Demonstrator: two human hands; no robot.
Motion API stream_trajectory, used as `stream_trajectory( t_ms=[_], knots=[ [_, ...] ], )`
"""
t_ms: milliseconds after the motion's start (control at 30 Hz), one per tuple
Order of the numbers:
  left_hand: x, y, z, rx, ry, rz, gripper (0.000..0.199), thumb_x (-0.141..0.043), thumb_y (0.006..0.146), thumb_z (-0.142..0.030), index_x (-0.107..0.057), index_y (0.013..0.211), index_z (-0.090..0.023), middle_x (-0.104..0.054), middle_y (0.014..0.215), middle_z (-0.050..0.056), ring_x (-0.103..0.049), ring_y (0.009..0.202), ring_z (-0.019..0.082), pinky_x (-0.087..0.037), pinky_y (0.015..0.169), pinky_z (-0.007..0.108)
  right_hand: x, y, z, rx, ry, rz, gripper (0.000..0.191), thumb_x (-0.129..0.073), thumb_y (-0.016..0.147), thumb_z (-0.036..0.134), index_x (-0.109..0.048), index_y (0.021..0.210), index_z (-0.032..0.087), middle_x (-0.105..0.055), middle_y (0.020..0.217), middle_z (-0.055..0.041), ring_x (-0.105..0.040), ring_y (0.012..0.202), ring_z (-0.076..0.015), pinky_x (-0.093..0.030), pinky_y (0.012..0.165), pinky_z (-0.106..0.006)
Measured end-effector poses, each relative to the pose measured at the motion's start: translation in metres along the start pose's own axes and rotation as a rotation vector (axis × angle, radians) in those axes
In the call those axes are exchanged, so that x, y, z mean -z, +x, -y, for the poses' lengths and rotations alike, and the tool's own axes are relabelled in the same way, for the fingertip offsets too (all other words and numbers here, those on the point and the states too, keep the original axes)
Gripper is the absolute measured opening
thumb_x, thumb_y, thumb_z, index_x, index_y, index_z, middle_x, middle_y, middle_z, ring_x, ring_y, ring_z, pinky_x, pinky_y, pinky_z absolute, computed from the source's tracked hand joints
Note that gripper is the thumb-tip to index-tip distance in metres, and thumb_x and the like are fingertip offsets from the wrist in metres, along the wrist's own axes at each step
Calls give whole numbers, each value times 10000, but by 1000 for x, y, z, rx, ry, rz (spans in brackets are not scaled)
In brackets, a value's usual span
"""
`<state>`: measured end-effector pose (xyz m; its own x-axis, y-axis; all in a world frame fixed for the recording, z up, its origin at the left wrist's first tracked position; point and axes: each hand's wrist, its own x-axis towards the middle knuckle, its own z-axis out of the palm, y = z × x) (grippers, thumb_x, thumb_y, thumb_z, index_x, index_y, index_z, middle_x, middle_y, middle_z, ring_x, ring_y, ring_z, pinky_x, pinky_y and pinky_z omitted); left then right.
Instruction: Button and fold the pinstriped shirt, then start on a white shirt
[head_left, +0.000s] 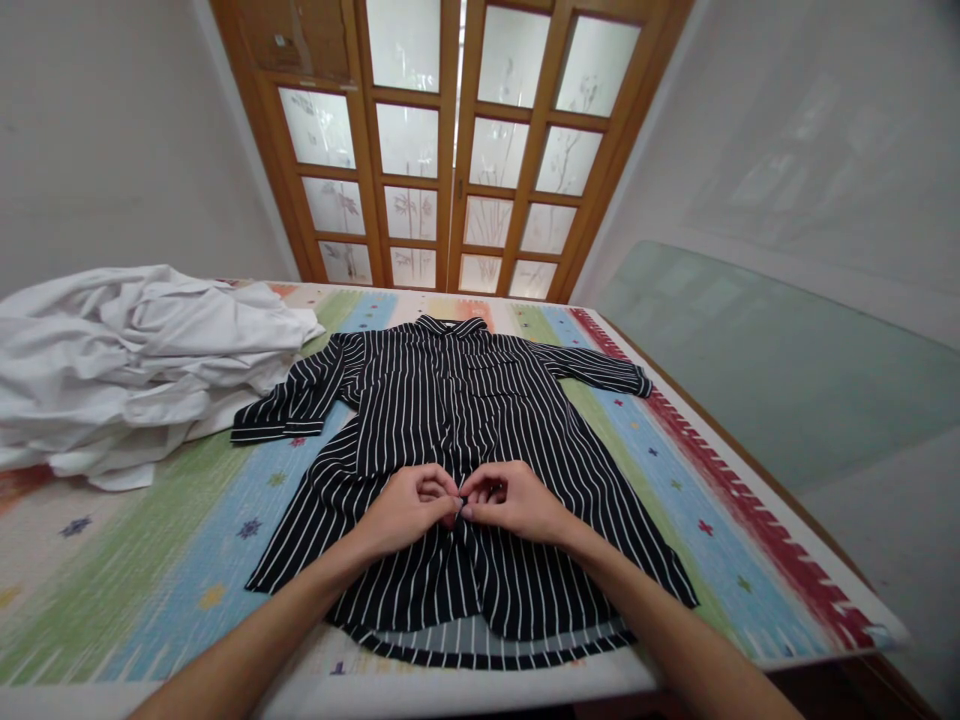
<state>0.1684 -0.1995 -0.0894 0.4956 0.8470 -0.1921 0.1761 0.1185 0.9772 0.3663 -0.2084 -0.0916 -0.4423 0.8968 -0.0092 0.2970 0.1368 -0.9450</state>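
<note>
The likeliest trouble sits where the hands meet: a pull by one against the other could skew the front edges of the striped shirt [480, 420] or let the small pinched piece slip free, since the grip is narrow and the fabric looks thin and loose. Whatever lies between them is too small to make out. The fabric ripples around the grip, so tugging towards 6 o'clock could bunch the front further and draw the curved hem [480, 660] over the near edge of the bench [172, 570], close by. The cuff at the shirt's 9 to 10 o'clock lies right by the heap of white cloth [142, 360] and might catch on it if the shirt shifts.

The shirt lies front up on the bench, straight ahead of the person, its long axis running from 12 to 6 o'clock. The collar [450, 327] points to 12, the hem to 6; one sleeve [300, 395] bends towards 9 to 10, the other [600, 368] reaches towards 2.

The left hand [409, 505] and right hand [517, 500] are nearly closed, thumb to forefinger, pinching the shirt's front low on its midline.
</note>
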Motion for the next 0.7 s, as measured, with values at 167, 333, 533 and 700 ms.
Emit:
stream_trajectory(
  t_ms=[167,333,533,700],
  knots=[
    [1,0,1,-14,54,5,176,-720,704,-301,-644,748,-149,-681,669,6,-655,663,149,-515,675,296,0,-1,5,56,-78,-26,191,-728,741,290,-714,863,143,-664,734,-18,-597,653,-113,-489,623,-234],
    [2,1,5,-17,26,20,197,-713,729,-314,-632,778,-142,-690,664,12,-644,623,135,-493,635,273,-1,-1,6,57,-83,-22,156,-725,716,214,-707,855,143,-657,714,-8,-594,640,-112,-486,621,-235],
    [1,0,4,-4,-10,9,213,-698,719,-249,-557,848,-154,-678,615,-10,-644,570,134,-464,578,242,-2,-2,6,57,-87,-29,155,-731,714,222,-702,847,148,-655,711,-5,-593,639,-110,-488,617,-230],
    [0,1,4,-44,-50,3,249,-690,712,-240,-467,806,-181,-632,569,-42,-632,541,129,-441,545,221,-3,-1,4,89,-103,-44,163,-746,706,231,-697,840,151,-645,694,4,-593,620,-109,-492,602,-229]
  ],
)
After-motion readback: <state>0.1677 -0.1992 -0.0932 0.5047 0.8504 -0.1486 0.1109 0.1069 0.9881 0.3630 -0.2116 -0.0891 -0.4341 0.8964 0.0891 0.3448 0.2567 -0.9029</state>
